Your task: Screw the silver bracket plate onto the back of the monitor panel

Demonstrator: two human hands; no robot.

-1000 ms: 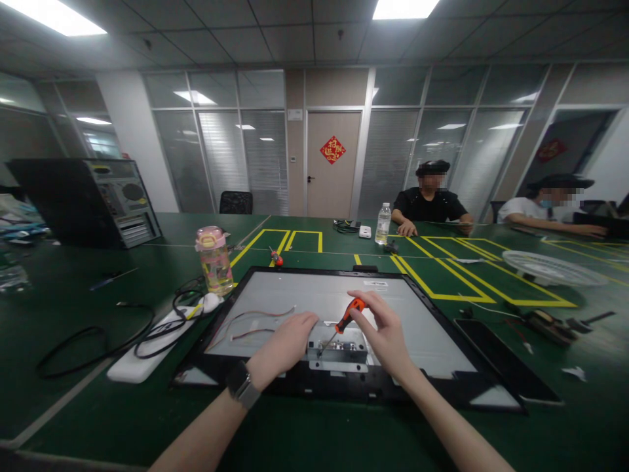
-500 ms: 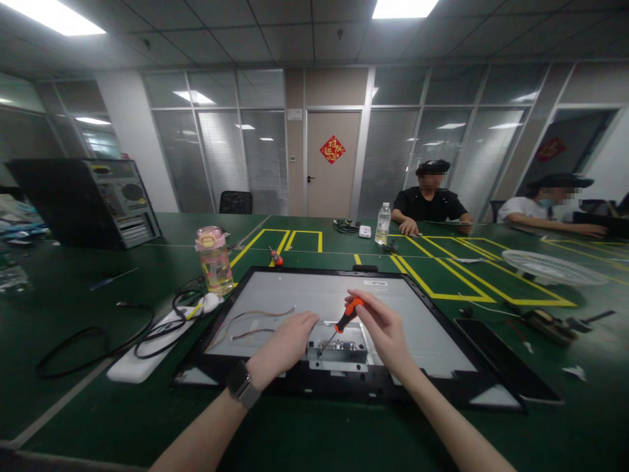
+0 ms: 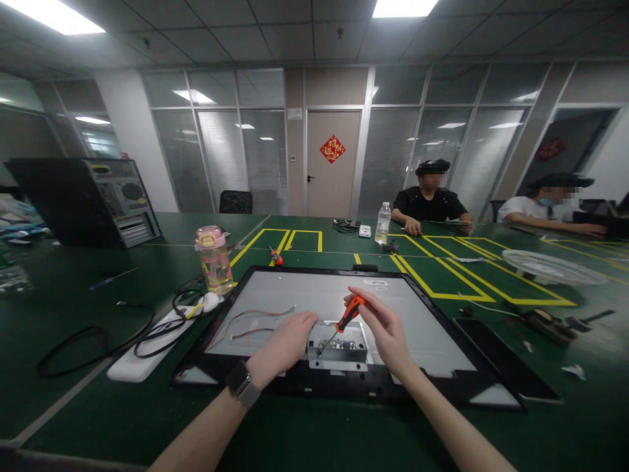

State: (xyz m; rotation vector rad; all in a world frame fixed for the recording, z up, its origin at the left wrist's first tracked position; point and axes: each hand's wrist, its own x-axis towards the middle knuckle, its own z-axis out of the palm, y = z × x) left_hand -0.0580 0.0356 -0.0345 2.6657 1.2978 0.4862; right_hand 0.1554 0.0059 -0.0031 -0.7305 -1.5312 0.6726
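Observation:
An opened monitor panel (image 3: pixel 417 308) with a black frame lies back side up on the green table. Near its front edge sits a metal bracket (image 3: pixel 338 356) with a small circuit board inside. My right hand (image 3: pixel 386 328) is closed around the orange-and-black handle of a screwdriver (image 3: pixel 350 314). The tool slants down to the left, its tip inside the bracket's left part. My left hand (image 3: pixel 287 341), a watch on its wrist, grips the bracket's left side; its fingertips are partly hidden. Thin cables (image 3: pixel 255 316) lie on the panel left of it.
To the left are a power strip (image 3: pixel 142 357) with black cords, a pink-lidded bottle (image 3: pixel 214 262) and a computer case (image 3: pixel 83 203). A dark phone-like slab (image 3: pixel 508 360) lies right of the panel. Farther back stand a water bottle (image 3: pixel 382 224) and a seated person (image 3: pixel 430 203).
The screwdriver handle has turned slightly and my right fingers have shifted a little on it. My left hand keeps its place. The person across has moved a hand slightly.

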